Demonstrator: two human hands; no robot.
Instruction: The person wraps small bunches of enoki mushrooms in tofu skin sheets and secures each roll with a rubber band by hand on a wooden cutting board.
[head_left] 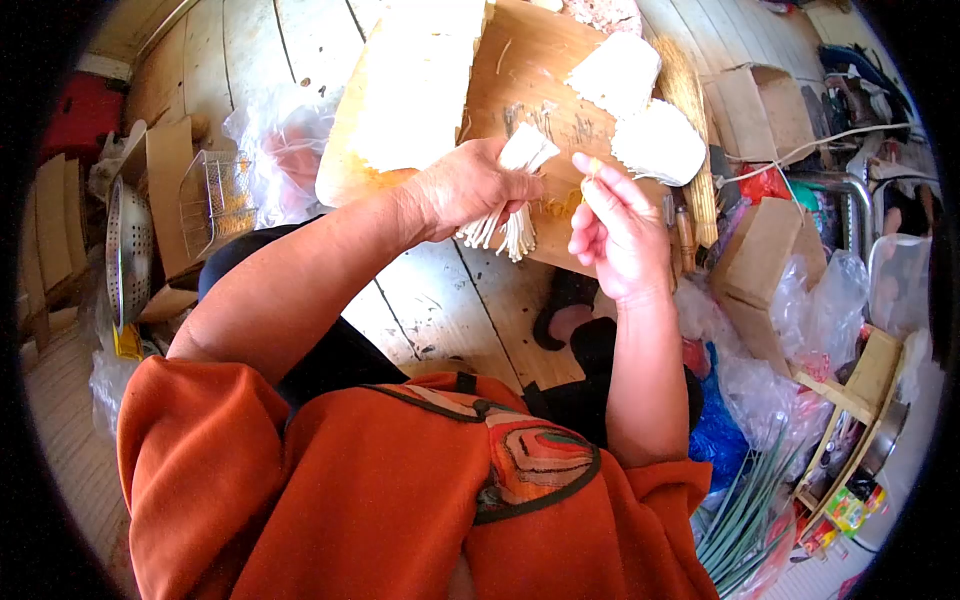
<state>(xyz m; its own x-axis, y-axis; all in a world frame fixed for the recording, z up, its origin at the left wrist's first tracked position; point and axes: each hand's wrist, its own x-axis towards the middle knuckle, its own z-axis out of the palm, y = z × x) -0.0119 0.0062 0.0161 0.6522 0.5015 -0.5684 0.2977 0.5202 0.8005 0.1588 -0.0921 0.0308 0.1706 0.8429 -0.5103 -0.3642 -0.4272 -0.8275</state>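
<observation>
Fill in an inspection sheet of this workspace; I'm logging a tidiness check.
Surface: wooden board, small scraps on it.
Job's things: white-stalk bundle, held; two white clumps by the board's right edge.
Clutter: blue bag, cardboard box, right side.
Grippers: bare hands; left hand grips the bundle, right hand raised nearby, its hold unclear.
Cables: pale cord at right, ends unclear.
Surroundings: plank floor; colander at left.

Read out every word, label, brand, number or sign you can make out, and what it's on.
Legible text: none.
Green-and-yellow packet, lower right: its markings are too small and blurred to read.
Orange top: patterned patch, no lettering visible.
Pale bundle of strands in the left hand: no label visible.
</observation>
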